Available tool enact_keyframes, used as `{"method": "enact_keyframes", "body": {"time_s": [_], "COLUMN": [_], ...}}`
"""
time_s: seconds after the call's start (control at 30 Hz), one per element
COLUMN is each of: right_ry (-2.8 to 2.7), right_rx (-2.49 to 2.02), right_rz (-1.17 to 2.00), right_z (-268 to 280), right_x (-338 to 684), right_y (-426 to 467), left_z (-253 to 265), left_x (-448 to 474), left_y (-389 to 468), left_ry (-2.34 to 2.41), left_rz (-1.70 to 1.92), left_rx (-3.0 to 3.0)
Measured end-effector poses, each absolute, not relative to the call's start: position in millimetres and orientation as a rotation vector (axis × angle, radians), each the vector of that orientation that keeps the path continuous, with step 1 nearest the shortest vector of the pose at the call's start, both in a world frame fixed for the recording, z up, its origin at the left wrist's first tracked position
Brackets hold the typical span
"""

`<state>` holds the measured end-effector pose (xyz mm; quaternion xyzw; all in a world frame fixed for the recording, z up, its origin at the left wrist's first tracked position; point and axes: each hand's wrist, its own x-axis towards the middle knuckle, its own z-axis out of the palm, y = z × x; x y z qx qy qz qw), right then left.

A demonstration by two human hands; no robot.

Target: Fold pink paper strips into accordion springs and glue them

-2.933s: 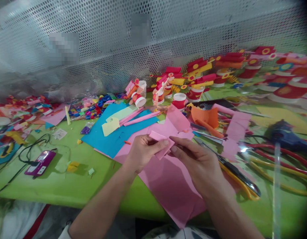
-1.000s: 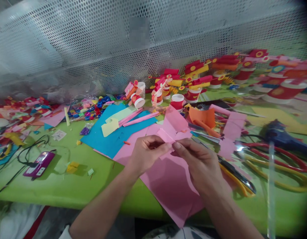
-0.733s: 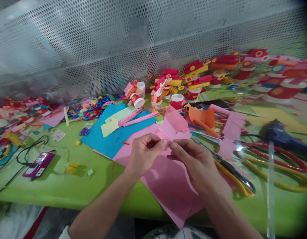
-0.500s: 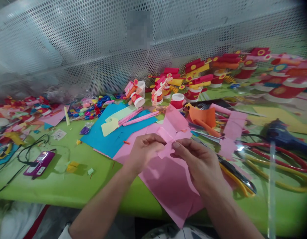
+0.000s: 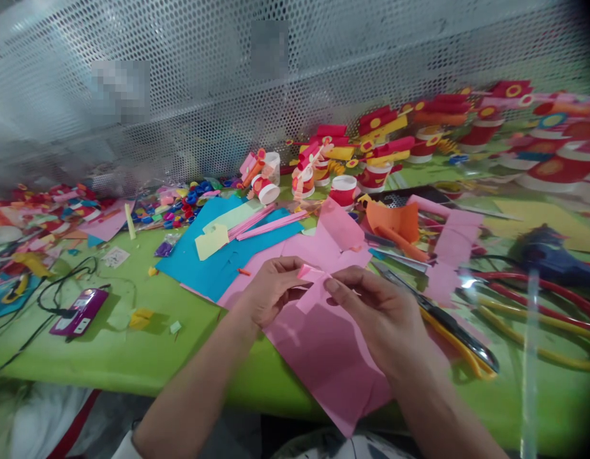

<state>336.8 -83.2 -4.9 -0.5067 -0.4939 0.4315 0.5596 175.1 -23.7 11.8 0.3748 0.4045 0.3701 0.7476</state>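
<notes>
A small folded piece of pink paper (image 5: 308, 298) is pinched between the fingertips of my right hand (image 5: 378, 312). At its upper left end my left hand (image 5: 274, 290) has thumb and fingers closed on the folded edge. Beneath both hands lies a large sheet of pink paper (image 5: 323, 357), partly over the table edge. A blue sheet of paper (image 5: 187, 258) sits beyond my left hand, bearing pink strips (image 5: 270, 226) and a pale yellow piece of paper (image 5: 212, 242). Right of my right hand rests a black and yellow cutter (image 5: 460, 341).
A purple power strip (image 5: 79, 312) with black cords is at left on the green table (image 5: 189, 357). Decorated red cups (image 5: 343, 191) line the back, before a perforated metal screen (image 5: 189, 108). At right are a blue glue gun (image 5: 553, 255), orange paper (image 5: 395, 220) and red-handled scissors (image 5: 538, 290).
The small pink piece has tilted, and its upper end now shows as a narrow fold. My left hand has shifted slightly along it; my right hand keeps its pinch.
</notes>
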Motion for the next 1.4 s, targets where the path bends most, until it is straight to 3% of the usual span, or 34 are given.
{"method": "enact_keyframes", "body": {"time_s": [0.63, 1.4], "right_ry": [-1.146, -0.973], "right_rx": [-1.287, -1.145], "right_rz": [0.797, 1.289], "right_z": [-6, -1], "right_x": [336, 334], "right_y": [-83, -81], "left_z": [11, 14], "left_x": [182, 180], "left_y": [-37, -42], "left_ry": [0.914, 1.257], "left_rz": [0.953, 0.965], "left_rx": [1.458, 1.977]}}
